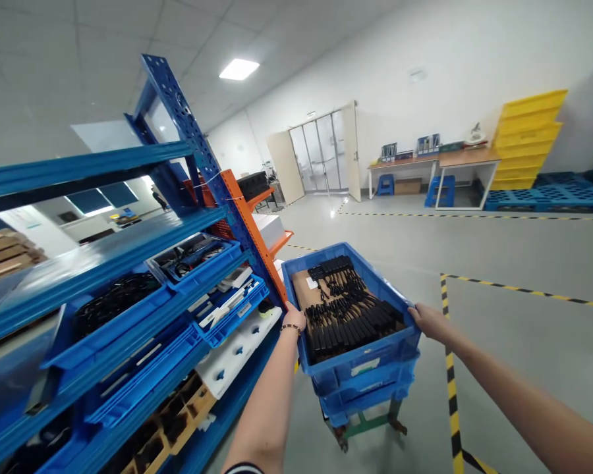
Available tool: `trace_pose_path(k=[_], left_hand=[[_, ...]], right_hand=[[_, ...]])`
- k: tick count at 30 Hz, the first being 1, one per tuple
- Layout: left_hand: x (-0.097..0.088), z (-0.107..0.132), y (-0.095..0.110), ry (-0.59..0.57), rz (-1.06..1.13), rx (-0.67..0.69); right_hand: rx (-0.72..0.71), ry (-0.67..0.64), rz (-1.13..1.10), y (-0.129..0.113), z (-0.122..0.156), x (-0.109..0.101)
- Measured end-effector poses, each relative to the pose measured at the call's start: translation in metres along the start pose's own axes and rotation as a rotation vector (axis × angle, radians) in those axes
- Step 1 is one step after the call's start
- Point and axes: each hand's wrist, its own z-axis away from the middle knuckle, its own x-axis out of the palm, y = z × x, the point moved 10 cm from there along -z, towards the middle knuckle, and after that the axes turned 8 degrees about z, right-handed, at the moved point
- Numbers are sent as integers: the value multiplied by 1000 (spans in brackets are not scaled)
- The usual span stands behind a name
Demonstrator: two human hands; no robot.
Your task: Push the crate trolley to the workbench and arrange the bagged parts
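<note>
A stack of blue plastic crates rides on a green wheeled dolly (363,426) in front of me. The top crate (348,370) holds several rows of black cabled parts (356,316) and a sheet of brown cardboard (304,289). My left hand (295,318), with a beaded bracelet at the wrist, is closed on the crate's left rim, close to the rack's orange upright. On the opposite side my right hand (425,318) grips the right rim near its front corner. Fingers of both hands are partly hidden by the rim.
A blue shelving rack (178,230) loaded with blue bins stands close on the left. Black-and-yellow tape (447,355) marks the floor at right. Farther off are open doors (321,155), tables (425,160), yellow crates (526,141) and a blue pallet (563,191).
</note>
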Motion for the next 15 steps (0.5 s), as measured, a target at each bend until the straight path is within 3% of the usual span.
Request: trace_pose_path(k=[8,15], left_hand=[[7,-48,13,-70,-75,-27],[9,-116,29,-122,-92,28]], right_hand=[[58,-30,-3,-25,-22,6],[155,10,-59,-43,-43,6]])
